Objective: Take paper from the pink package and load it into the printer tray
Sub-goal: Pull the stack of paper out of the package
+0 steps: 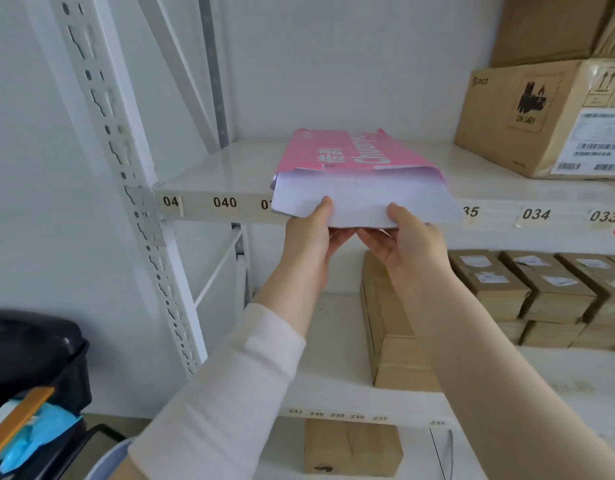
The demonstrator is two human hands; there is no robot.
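1. Two hands grip one white paper stack [365, 202] by its near edge: the left hand [311, 237] and the right hand [408, 242] each pinch it, thumb on top and fingers beneath.
2. One pink package [347, 152] lies flat on the upper shelf [209, 174], its open end toward the person; the stack sticks partly out of it, past the shelf's front lip.
3. Number labels run along that lip; 040, 034 and 033 read clearly.
4. Two large cardboard boxes sit at the right of the same shelf, one [538, 119] with a barcode label and another [548, 26] on top of it.
5. One long brown carton [391, 327] rests on the shelf below, beside a group of smaller labelled boxes [541, 289] stacked two high; their full count runs out of frame.
6. One more carton [351, 446] stands on the lowest shelf.
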